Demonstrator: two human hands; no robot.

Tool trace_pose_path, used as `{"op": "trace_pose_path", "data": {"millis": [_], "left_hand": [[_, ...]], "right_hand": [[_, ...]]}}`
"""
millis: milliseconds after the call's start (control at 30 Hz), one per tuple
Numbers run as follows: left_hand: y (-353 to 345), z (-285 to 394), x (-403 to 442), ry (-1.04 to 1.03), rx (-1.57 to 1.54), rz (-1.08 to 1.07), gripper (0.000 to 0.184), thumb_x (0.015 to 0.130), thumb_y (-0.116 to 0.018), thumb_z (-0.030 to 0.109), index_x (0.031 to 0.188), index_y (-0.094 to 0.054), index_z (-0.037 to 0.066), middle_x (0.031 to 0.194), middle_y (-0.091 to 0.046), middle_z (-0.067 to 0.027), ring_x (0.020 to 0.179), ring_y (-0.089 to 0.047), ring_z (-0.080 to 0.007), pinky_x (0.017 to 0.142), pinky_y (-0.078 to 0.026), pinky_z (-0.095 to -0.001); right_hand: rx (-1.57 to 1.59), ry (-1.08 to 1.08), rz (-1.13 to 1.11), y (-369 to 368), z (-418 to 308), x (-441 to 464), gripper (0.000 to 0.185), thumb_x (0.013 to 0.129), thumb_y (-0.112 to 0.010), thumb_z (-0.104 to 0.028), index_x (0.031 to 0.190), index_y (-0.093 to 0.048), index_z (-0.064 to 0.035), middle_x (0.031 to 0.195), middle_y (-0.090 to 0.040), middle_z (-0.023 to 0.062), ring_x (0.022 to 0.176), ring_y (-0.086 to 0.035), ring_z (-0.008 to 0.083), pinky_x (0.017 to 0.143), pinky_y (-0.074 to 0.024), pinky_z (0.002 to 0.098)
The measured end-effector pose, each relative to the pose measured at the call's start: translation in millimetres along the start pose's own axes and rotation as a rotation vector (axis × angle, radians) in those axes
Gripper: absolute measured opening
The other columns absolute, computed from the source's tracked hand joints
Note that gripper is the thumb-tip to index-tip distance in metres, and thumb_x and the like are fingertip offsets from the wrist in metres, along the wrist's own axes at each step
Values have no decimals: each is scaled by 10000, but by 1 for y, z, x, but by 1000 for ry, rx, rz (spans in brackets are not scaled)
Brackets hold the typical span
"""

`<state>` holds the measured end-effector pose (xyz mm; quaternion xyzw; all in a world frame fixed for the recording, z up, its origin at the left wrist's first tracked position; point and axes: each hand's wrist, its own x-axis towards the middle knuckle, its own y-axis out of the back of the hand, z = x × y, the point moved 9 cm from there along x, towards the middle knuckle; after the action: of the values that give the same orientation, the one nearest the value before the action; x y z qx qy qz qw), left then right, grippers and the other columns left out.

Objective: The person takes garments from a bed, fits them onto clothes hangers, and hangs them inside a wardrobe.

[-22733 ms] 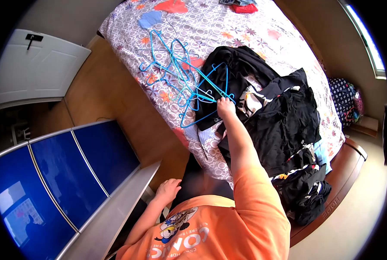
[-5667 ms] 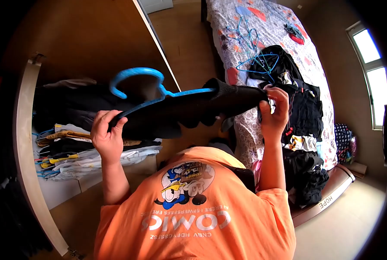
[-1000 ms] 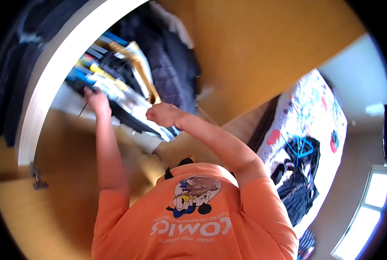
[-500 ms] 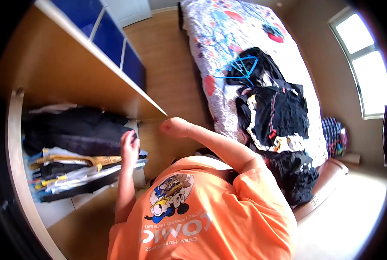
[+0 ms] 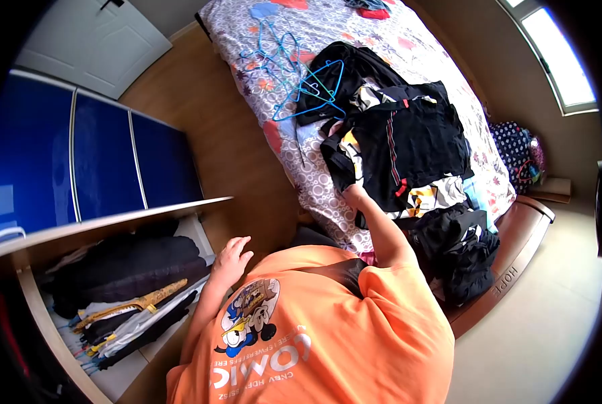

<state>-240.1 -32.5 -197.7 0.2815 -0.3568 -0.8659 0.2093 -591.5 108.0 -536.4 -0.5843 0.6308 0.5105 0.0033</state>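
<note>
My right hand (image 5: 355, 194) reaches to the bed and meets the edge of the dark clothes there; its fingers are mostly hidden, so a grip cannot be made out. Beside it lies a black garment (image 5: 422, 145) with a striped trim and red tabs, spread over white, black and yellow printed cloth (image 5: 436, 196). My left hand (image 5: 229, 261) is in the air in front of my orange T-shirt (image 5: 375, 337), fingers apart and holding nothing. Left of that hand, the open wardrobe (image 5: 35, 296) holds hanging clothes (image 5: 132, 316) and a dark folded pile (image 5: 126, 269).
Blue and green hangers (image 5: 314, 91) lie on the flowered bedspread (image 5: 274, 101). A crumpled black heap (image 5: 456, 252) rests by the brown bed end (image 5: 510, 269). Blue wardrobe doors (image 5: 35, 148) stand at left, with a white door (image 5: 99, 47) behind. A window (image 5: 560, 57) is at right.
My right hand has moved from near the wardrobe edge to the clothes on the bed. My left hand has drawn away from the hanging clothes. The view has turned toward the bed.
</note>
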Motion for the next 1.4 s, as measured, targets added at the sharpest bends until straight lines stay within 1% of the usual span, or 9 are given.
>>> {"op": "trace_pose_path", "data": {"millis": [133,467,567,800,933,1033,1200,1300,1400], "left_hand": [[-17,24,34,-28,11,-21,364,828,-596,197,1161,-530,64,1137,-544,-154,1056,-522,-326,904,-428,-396],[-68,40,61,61,3,-138,394,800,-634,188,1166,-527,90,1100,-554,-146,1006,-539,-337,860,-445,-402],[-80,28,55,138,-25,-156,396,800,-637,185,1168,-524,93,1093,-553,-145,1003,-537,-343,847,-449,-409],[-122,3,39,333,-23,-320,400,856,-550,280,1217,-494,117,1185,-526,-136,1053,-515,-344,886,-424,-423],[-132,-5,34,349,-42,-349,401,866,-534,288,1225,-489,116,1197,-518,-149,1058,-512,-350,886,-426,-425],[-130,-2,35,389,-45,-349,404,866,-533,290,1227,-487,115,1194,-521,-147,1056,-513,-350,884,-428,-423],[-116,10,44,354,-15,-330,385,851,-563,250,1201,-507,99,1170,-531,-144,1049,-514,-348,877,-433,-419],[-106,19,53,292,5,-290,378,836,-588,224,1181,-521,84,1146,-538,-149,1040,-518,-348,869,-436,-418],[-99,31,64,233,27,-261,378,827,-601,216,1169,-525,74,1125,-545,-156,1028,-524,-348,866,-437,-419]], "right_hand": [[456,-408,20,49,20,-8,199,826,-540,-181,785,-662,-29,597,-608,46,488,-580,160,484,-480,299],[330,-111,515,165,-23,125,216,801,-573,-228,909,-675,-71,809,-658,156,795,-644,306,747,-503,377],[314,-54,597,195,-48,159,257,795,-537,-143,1020,-644,-78,1053,-614,156,974,-586,322,869,-463,368],[-115,-60,366,205,-85,231,493,811,-444,-80,1303,-418,-105,1385,-382,85,1153,-479,319,930,-428,415],[-204,-90,363,202,-85,244,387,827,-446,-123,1210,-488,-76,1235,-513,110,1078,-532,284,855,-457,404],[-513,45,549,193,-98,243,166,840,-435,-185,838,-568,-87,755,-656,75,804,-628,249,656,-459,372],[-289,137,528,206,-120,205,339,864,-510,-402,733,-593,-101,667,-638,88,675,-635,285,599,-481,415],[26,-9,644,233,-115,167,332,909,-453,-373,803,-553,-74,664,-624,135,659,-614,338,574,-460,466],[464,153,694,232,-93,124,248,906,-486,-279,880,-545,-40,732,-601,178,701,-593,357,617,-463,435]]}}
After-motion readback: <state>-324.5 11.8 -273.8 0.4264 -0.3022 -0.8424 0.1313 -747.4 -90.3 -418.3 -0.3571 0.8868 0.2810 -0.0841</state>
